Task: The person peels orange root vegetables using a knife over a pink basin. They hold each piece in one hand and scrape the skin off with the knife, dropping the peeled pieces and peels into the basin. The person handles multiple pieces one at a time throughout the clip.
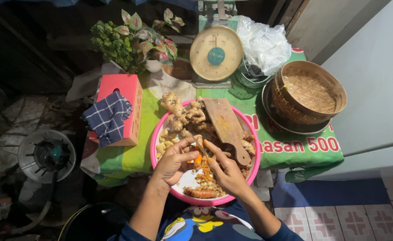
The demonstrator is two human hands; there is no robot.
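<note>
Both hands [201, 163] peel turmeric [197, 159] above crowded basin [153, 147].

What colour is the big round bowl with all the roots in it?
The bowl has a bright pink rim and a white inside, seen best in the head view.

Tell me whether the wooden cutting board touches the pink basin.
Touching. The head view shows the wooden cutting board lying inside the pink basin, its handle end resting against the basin's right rim.
</note>
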